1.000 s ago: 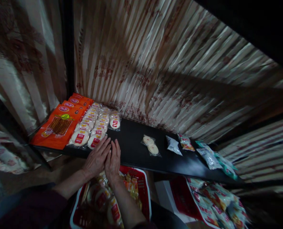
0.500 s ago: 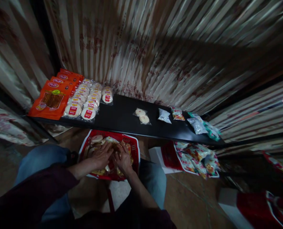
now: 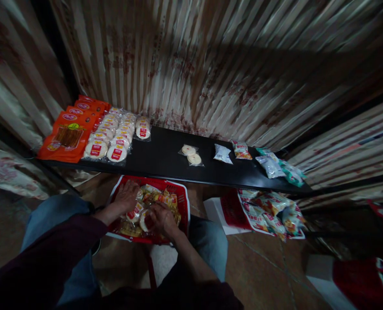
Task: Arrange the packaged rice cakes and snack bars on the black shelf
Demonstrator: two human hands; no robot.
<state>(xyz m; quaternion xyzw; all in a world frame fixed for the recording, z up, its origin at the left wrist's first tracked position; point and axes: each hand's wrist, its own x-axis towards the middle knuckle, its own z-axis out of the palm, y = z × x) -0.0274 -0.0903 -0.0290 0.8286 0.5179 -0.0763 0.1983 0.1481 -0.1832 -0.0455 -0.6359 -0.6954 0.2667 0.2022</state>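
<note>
A red basket with a white rim [image 3: 185, 196] sits between my knees, filled with wrapped snacks. Inside it my left hand [image 3: 127, 197] lies over the left side, fingers stretched out and touching the contents. My right hand [image 3: 164, 220] reaches in from the right with its fingers curled against the edge of a round rice cracker packet [image 3: 145, 221]. Another rice cracker packet [image 3: 135, 212] with a red label lies between the hands. Small gold-wrapped snacks [image 3: 131, 228] surround these packets. What lies under my left palm is hidden.
A black shelf [image 3: 160, 150] runs beyond the basket. On it stand orange snack bags [image 3: 66, 135], rows of rice cracker packets [image 3: 116, 153], a loose cracker packet [image 3: 194, 158], and small bags [image 3: 223, 153]. A second basket [image 3: 233, 211] of bags is at the right.
My hands have moved apart: the left slid to the basket's left side, the right stayed near the right side and curled lower. Rice cracker packets between them are now uncovered.
</note>
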